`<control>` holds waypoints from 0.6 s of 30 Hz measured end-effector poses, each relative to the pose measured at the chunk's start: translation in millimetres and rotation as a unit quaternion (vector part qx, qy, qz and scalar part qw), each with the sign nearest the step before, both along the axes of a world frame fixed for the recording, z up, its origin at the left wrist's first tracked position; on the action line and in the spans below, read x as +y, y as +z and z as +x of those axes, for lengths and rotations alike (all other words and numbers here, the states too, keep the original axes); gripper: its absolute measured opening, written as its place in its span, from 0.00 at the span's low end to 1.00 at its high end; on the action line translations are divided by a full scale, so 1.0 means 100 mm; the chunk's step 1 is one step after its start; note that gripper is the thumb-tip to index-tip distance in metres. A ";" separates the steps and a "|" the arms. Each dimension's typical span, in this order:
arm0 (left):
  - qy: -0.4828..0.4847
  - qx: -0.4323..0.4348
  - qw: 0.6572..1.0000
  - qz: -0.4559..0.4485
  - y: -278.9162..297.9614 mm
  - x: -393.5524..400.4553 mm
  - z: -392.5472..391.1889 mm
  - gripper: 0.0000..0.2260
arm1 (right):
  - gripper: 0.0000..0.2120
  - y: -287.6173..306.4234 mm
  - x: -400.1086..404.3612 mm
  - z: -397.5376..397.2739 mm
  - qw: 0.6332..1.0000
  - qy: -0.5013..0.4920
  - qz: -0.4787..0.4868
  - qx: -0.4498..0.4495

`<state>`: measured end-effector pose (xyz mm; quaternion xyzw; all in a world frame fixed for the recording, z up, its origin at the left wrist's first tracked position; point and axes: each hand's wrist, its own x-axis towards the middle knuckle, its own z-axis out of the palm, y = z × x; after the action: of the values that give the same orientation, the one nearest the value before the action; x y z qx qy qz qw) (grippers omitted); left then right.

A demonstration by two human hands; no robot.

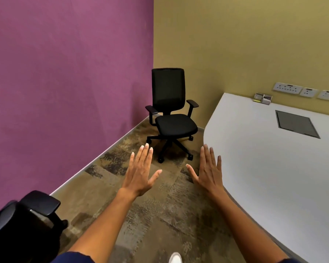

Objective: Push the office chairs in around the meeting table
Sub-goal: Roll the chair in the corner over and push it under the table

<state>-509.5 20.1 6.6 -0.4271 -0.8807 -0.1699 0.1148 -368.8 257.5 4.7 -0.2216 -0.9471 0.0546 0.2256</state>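
A black mesh-backed office chair (171, 109) stands in the far corner, its seat facing me, a gap of carpet between it and the white meeting table (258, 168) on the right. My left hand (141, 171) and my right hand (209, 171) are stretched out in front of me with fingers straight and spread, palms down, holding nothing. Both hands hover short of the chair and touch nothing. A second black chair (27, 221) shows at the bottom left, only its armrest and part of its back in view.
A purple wall (65, 82) runs along the left, a tan wall (245, 38) behind the chair. The table has a grey cable hatch (296, 123) and a small holder (263, 98) at its far edge. Wall sockets (304, 91) sit above. Patterned carpet (160, 215) lies between.
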 end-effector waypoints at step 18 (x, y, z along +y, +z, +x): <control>0.068 0.020 0.997 0.021 0.32 1.99 -3.26 0.37 | 0.44 0.17 2.05 -3.62 0.999 0.050 0.002 0.004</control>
<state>-835.9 219.1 38.7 -0.3668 -0.9015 -0.1715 0.1528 -730.4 462.7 21.5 -0.1735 -0.9561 0.0644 0.2274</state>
